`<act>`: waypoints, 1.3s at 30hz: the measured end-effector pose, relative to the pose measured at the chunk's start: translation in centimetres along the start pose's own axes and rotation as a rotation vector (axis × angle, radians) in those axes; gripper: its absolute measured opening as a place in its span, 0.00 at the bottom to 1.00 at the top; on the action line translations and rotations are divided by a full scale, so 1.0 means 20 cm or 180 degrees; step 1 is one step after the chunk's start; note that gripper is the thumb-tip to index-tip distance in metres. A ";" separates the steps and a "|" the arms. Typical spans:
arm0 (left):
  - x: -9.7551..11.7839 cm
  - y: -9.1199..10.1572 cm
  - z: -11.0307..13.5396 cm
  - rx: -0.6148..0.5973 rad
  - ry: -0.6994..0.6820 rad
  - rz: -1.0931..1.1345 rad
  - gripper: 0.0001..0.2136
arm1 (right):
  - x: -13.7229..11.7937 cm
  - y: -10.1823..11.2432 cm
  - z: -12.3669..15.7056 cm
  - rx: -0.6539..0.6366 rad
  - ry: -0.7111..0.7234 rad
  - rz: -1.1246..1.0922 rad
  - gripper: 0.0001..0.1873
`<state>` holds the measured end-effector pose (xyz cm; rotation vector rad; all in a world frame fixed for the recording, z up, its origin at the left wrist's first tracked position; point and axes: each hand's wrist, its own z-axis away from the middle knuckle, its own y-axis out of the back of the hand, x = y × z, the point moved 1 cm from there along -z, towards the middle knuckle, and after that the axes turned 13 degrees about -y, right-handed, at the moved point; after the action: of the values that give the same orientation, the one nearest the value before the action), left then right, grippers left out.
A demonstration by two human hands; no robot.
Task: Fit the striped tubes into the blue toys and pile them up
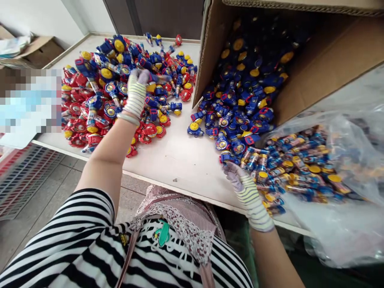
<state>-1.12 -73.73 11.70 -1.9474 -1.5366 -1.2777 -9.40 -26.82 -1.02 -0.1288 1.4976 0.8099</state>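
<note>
A blue plastic toy [156,78] is gripped by the closed fingers of the gloved left hand [137,93], above a heap of red and blue toys [90,104] on the worktop [171,156]. The gloved right hand [244,192] is curled against the near edge of a spill of blue toys [237,116], which runs out of a tipped cardboard box [327,68] onto the worktop; whether anything is gripped by it cannot be told. Just beside that hand, yellow-topped toys [300,168] are held in a clear plastic bag [339,236]. A striped shirt [75,240] is worn by the person, and a floral cloth [180,220] hangs in front of it.
</note>
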 end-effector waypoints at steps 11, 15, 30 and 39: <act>-0.06 -0.73 0.71 -0.2846 -0.0645 -0.1277 0.38 | -0.01 0.12 -0.08 0.0345 0.0165 0.2497 0.17; -0.07 -0.75 0.91 -0.3053 -0.0680 -0.1442 0.31 | -0.06 0.09 -0.08 -0.0036 -0.0061 0.3542 0.18; 0.19 -0.38 1.19 -0.2450 0.0235 0.1382 0.28 | -0.06 -0.10 0.03 -0.0023 -0.0387 -0.0808 0.21; 0.22 -0.37 1.17 -0.2930 -0.0355 0.1024 0.27 | -0.13 -0.16 0.06 -0.0223 0.0216 0.1102 0.19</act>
<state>2.29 -51.45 0.91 -2.6745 -0.6157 -1.9384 -6.22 -29.58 0.18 0.0542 1.5785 1.1453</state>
